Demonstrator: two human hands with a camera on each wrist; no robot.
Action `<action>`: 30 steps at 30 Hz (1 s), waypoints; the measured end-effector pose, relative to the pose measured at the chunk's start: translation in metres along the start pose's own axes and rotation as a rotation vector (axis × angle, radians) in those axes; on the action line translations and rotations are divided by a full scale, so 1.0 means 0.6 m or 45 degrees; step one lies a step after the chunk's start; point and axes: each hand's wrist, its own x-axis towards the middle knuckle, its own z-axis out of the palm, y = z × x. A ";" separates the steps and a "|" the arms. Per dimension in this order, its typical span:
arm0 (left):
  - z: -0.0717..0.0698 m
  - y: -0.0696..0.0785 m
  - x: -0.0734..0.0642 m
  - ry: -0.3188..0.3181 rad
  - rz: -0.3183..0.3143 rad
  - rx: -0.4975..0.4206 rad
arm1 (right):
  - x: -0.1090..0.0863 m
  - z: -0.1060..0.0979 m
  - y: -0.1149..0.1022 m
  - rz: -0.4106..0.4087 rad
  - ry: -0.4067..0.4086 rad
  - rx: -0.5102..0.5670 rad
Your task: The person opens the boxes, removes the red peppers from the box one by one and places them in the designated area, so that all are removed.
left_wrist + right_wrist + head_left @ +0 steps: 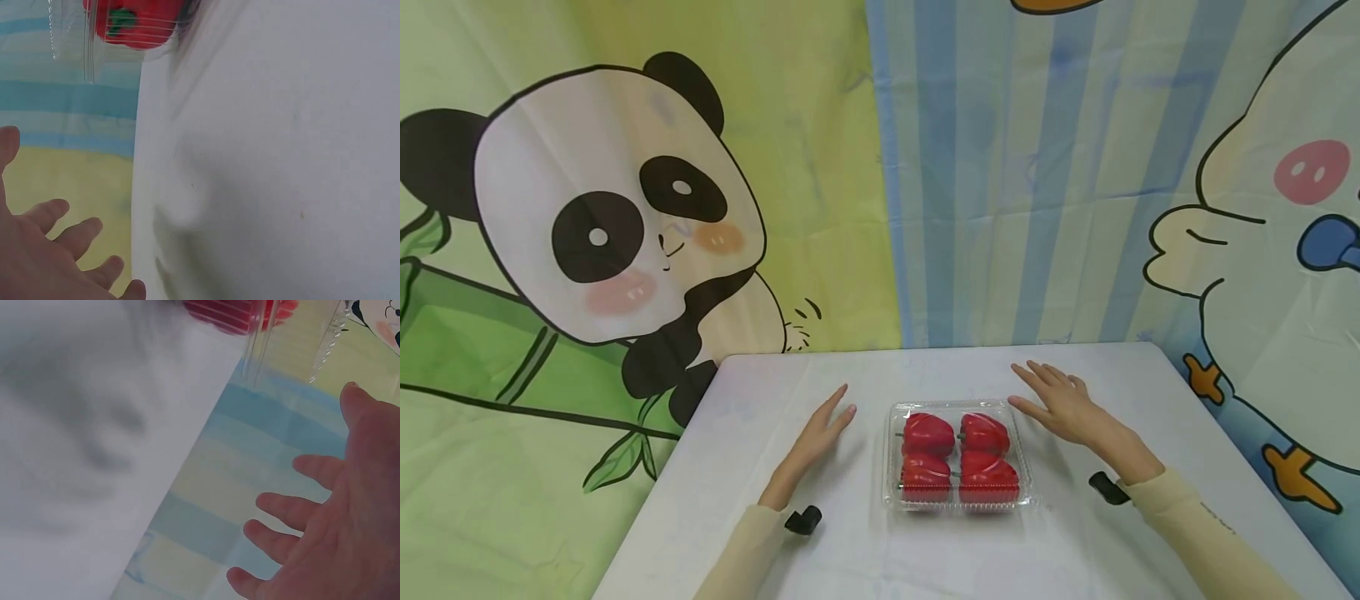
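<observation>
A clear plastic box [956, 506] sits on the white table with several red bell peppers [927, 435] in two rows inside. In the left wrist view, one pepper [142, 26] shows a green stem through the clear side. To the left of the box, my left hand [815, 435] is held above the table, apart from the box, fingers spread and holding nothing. My right hand [1067, 408] is on the other side, near the box's upper right corner, with its fingers extended. The right wrist view shows its palm [369, 506] bare and a gap between it and the box.
The white table [850, 558] ends at a far edge just behind the box. Beyond it hangs a fabric backdrop [820, 167] with a cartoon panda and a white cartoon bird. A small black camera [803, 521] is on the left wrist, another [1108, 488] on the right.
</observation>
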 end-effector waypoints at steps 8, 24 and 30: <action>0.008 0.011 -0.023 -0.032 -0.075 -0.206 | -0.005 -0.002 -0.029 -0.070 0.011 -0.041; 0.024 0.040 -0.075 -0.090 -0.230 -0.340 | -0.017 0.009 -0.084 -0.266 0.026 -0.066; 0.025 0.053 -0.092 -0.170 -0.339 -0.475 | -0.018 0.011 -0.105 -0.289 0.017 -0.087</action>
